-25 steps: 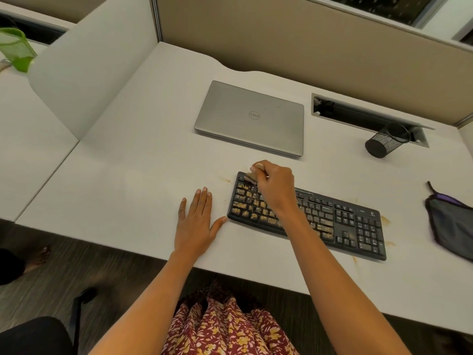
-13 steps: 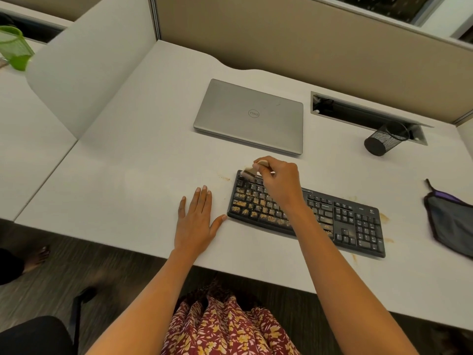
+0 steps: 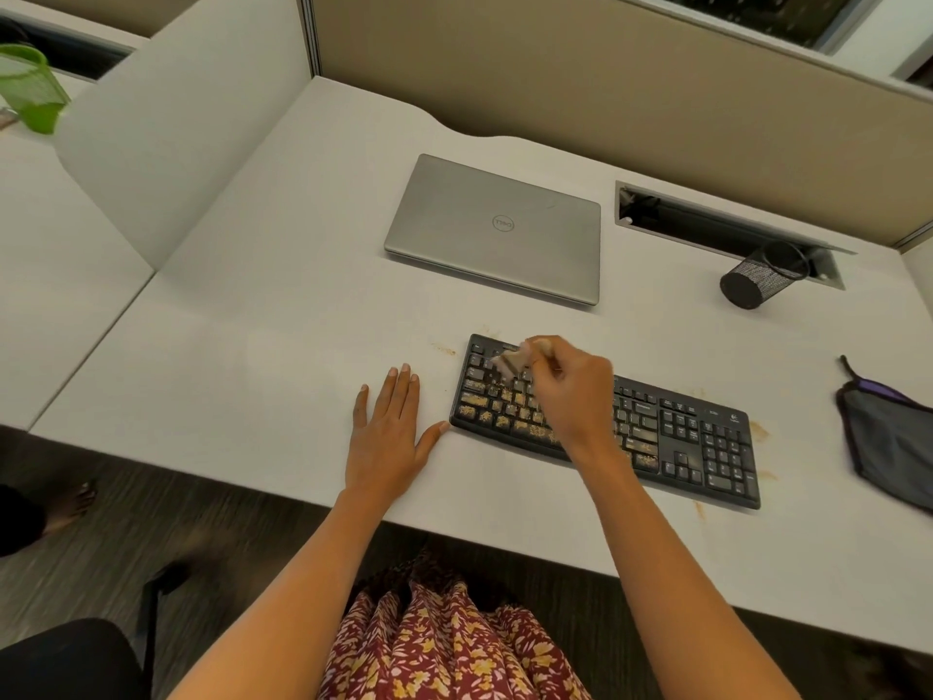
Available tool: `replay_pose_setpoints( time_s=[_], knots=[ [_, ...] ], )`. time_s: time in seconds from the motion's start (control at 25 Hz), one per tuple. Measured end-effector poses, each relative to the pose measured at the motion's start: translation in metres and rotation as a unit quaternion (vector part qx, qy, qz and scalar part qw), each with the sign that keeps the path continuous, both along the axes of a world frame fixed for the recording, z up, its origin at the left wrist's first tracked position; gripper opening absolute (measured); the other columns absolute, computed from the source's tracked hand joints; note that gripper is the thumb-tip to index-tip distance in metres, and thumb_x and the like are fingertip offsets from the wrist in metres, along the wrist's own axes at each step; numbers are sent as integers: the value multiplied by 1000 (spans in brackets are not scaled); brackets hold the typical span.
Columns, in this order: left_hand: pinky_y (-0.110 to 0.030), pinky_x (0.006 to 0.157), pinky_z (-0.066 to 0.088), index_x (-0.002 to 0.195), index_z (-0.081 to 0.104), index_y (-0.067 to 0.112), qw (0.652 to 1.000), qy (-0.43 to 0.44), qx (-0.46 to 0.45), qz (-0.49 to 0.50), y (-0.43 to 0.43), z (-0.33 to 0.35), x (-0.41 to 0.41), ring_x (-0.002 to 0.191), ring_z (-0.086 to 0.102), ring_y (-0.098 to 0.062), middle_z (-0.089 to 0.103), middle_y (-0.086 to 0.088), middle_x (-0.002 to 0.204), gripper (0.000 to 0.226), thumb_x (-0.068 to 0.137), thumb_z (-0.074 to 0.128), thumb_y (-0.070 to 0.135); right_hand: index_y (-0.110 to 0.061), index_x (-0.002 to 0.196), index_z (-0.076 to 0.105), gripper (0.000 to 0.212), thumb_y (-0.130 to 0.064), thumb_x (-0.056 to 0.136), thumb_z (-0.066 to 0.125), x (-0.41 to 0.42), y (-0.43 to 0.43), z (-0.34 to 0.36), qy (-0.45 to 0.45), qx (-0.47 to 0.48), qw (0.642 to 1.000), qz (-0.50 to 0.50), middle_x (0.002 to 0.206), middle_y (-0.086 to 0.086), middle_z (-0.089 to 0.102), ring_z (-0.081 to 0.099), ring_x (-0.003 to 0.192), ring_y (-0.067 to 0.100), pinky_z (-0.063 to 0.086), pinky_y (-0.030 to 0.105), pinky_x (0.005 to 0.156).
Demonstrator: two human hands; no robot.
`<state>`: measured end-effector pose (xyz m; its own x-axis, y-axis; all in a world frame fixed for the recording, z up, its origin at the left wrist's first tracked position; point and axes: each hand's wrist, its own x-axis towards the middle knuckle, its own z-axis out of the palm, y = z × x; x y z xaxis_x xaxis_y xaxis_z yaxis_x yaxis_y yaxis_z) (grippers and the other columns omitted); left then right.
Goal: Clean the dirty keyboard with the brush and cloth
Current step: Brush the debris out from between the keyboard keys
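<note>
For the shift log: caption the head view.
Right hand holds a brush to the crumb-covered keyboard; left hand rests flat on the desk.

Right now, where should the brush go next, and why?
Probably a short sweep toward the person, down over the lower-left keys. The right hand holds the brush at the top-left rows of the keyboard, and tan crumbs lie thick on the rows just below it.

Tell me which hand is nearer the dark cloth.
Right. The right hand, gripping the brush over the left half of the keyboard, is closer to the cloth; the left hand lies flat on the desk past the keyboard's left end, farther away.
</note>
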<state>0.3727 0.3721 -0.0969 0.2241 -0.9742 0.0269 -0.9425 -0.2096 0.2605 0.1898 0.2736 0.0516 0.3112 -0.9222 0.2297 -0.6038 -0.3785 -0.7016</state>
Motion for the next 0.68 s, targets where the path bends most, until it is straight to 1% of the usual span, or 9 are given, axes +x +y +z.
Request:
replay_pose_setpoints(
  time_s=[0.08, 0.12, 0.16, 0.2, 0.28, 0.4, 0.48, 0.56, 0.68],
  knots=[
    [-51, 121, 11, 154, 24, 7, 1000, 3, -2, 0, 0, 0, 0, 151, 13, -21, 19, -9, 162, 83, 98, 15, 67, -12, 80, 68, 21, -18, 97, 58, -14, -9, 5, 27, -9, 997, -70, 57, -15, 55, 56, 52, -6, 39, 9, 48],
    [-51, 121, 11, 154, 24, 7, 1000, 1, -2, -1, 1, 0, 0, 151, 14, -22, 19, -9, 162, 83, 98, 15, 67, -14, 74, 65, 25, -19, 97, 57, -22, -14, 5, 52, -14, 993, -101, 55, -12, 55, 54, 48, 0, 38, 10, 49],
    [-51, 121, 11, 154, 24, 8, 1000, -1, 0, -2, 1, 0, 0, 151, 14, -22, 19, -9, 162, 82, 98, 15, 67, -14, 70, 63, 29, -21, 98, 55, -30, -18, 4, 81, -20, 989, -125, 54, -8, 56, 52, 45, 5, 39, 14, 51],
    [-50, 121, 11, 155, 24, 8, 1000, -2, 3, -2, 0, 1, 0, 151, 13, -22, 18, -9, 162, 82, 98, 15, 67, -13, 70, 63, 31, -23, 98, 54, -36, -21, 2, 109, -24, 984, -141, 54, -4, 57, 50, 45, 6, 43, 23, 52],
    [-50, 121, 10, 155, 23, 8, 1000, -1, 4, 0, 0, 0, 0, 151, 12, -21, 17, -8, 163, 83, 98, 13, 67, -11, 72, 64, 31, -24, 98, 52, -39, -21, -3, 141, -21, 978, -151, 57, -1, 60, 54, 50, 11, 51, 32, 56],
    [-50, 122, 9, 155, 22, 8, 1000, -2, 6, 0, 0, 0, 1, 151, 12, -21, 17, -8, 163, 83, 97, 11, 67, -13, 72, 63, 31, -24, 98, 51, -22, -13, -11, 140, -15, 983, -122, 58, -1, 60, 60, 53, 15, 55, 37, 56],
    [-50, 121, 10, 155, 22, 8, 1000, -1, 3, -1, 1, 0, 1, 151, 12, -21, 17, -8, 163, 83, 97, 11, 67, -15, 70, 61, 31, -26, 98, 50, -3, -6, -16, 122, -7, 989, -86, 59, -1, 60, 62, 53, 15, 54, 36, 55],
    [-51, 121, 10, 155, 22, 8, 1000, 1, 0, 0, 1, 1, 0, 151, 12, -21, 17, -8, 163, 83, 98, 12, 67, -15, 68, 59, 32, -24, 97, 51, 12, 0, -17, 116, -12, 992, -54, 58, -2, 59, 59, 53, 14, 51, 31, 55],
    [-50, 121, 9, 155, 22, 8, 1000, -1, 1, -1, 1, 0, 0, 151, 12, -21, 17, -8, 163, 83, 98, 11, 67, -15, 63, 57, 34, -20, 96, 55, 15, 1, -12, 68, -17, 996, -53, 53, -6, 54, 50, 49, 8, 39, 15, 52]
  ],
)
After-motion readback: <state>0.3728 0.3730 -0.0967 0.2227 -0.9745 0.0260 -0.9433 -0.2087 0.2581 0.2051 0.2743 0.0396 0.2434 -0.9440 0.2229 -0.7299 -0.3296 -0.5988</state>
